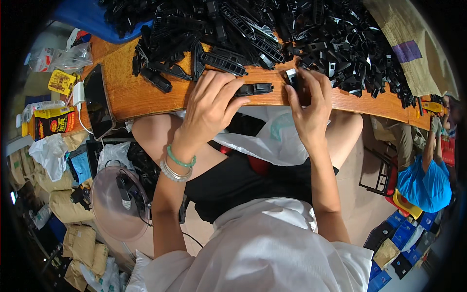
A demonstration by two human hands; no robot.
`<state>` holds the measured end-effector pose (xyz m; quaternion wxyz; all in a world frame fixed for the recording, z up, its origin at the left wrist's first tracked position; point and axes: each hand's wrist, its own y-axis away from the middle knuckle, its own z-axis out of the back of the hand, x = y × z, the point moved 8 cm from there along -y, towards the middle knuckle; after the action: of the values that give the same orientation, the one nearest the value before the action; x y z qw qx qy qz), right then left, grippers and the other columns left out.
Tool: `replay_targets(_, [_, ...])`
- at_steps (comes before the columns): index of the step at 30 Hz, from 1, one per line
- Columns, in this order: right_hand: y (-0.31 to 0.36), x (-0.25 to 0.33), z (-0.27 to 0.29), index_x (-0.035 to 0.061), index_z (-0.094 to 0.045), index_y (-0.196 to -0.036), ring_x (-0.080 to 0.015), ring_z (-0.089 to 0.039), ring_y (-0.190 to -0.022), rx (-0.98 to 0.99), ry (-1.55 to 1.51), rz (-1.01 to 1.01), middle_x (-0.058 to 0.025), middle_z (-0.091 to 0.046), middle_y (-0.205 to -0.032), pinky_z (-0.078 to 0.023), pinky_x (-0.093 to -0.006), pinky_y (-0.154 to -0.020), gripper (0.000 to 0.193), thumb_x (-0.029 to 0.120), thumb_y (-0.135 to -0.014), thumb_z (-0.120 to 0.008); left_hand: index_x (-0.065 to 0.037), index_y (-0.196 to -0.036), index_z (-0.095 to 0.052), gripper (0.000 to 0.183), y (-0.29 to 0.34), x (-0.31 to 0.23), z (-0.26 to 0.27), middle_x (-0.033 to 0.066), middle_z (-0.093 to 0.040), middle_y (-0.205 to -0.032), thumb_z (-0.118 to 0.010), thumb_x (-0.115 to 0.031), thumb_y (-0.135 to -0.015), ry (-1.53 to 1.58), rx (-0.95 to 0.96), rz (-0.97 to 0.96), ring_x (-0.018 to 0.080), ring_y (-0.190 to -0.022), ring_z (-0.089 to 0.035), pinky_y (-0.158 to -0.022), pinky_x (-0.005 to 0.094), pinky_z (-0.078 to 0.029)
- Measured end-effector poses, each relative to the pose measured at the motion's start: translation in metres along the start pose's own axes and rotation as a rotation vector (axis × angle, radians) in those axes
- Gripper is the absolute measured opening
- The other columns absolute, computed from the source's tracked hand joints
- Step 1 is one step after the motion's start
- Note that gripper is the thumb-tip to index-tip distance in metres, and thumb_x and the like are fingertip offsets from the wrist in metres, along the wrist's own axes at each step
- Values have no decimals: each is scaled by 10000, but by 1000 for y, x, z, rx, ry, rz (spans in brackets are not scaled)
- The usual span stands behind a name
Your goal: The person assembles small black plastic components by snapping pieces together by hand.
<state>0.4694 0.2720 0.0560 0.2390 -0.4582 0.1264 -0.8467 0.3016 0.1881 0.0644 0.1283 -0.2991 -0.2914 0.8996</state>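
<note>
head view: the left hand [210,104] pinches a long black plastic part [254,89] at the wooden table's [131,95] near edge, fingers curled on it. at three o'clock of it, the right hand [310,104] grips a small black clip [292,78], fingers pressed together; the heap of black parts [292,34] lies at twelve o'clock.

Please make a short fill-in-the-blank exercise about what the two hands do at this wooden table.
1. The left hand holds a long ____ plastic part at the table edge.
2. The right hand holds a small part with a ____ tip.
3. The left wrist wears a ____ bead bracelet above a silver bangle.
4. A dark phone lies on the person's ____ side.

Missing words: black; white; green; left
</note>
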Motion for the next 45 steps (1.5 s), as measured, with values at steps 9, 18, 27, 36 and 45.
replay_targets(9, [-3, 9, -13, -17, -699, -997, -253, -567, -827, 371, -163, 42, -118, -617, -896, -466, -330, -724, 257, 0, -742, -731, 32, -928, -662, 240, 0, 6, 6, 122, -604, -903, -726, 33, -698, 16, -26, 74, 285, -835, -564, -720, 370, -468])
replay_targets(18, [-5, 20, -27, -9, -708, -1005, -250, -568, -867, 428, -154, 110, -108, -593, -946, -468, -332, -741, 290, -20, -716, -724, 40, -919, -662, 243, -3, 2, 1, 107, -618, -902, -753, -22, -702, 87, -75, 28, 262, -833, -568, -719, 357, -479])
replay_targets(27, [-16, 0, 34, 7, -678, -906, -243, -590, -784, -25, 222, 169, -89, -604, -949, -464, -340, -689, 197, -71, -725, -675, -5, -1113, -619, 382, -16, 9, 14, 140, -570, -1107, -643, -3, -732, -399, 44, 1, 290, -969, -521, -834, 415, -423])
replay_targets(36, [-12, 5, 17, 38, -623, -831, -273, -543, -862, -27, 381, 270, -67, -593, -964, -418, -396, -718, 175, 27, -699, -736, 20, -980, -585, 291, -6, -14, 18, 152, -592, -1042, -657, 67, -701, -167, -85, -45, 296, -888, -597, -750, 377, -495])
replay_targets(45, [-19, 7, 5, 12, -620, -970, -284, -576, -753, -9, 166, 139, -99, -591, -798, -452, -369, -682, 228, -52, -756, -668, 26, -918, -640, 195, -9, 8, -7, 112, -610, -954, -704, 56, -735, 299, -66, 217, 273, -873, -605, -754, 354, -494])
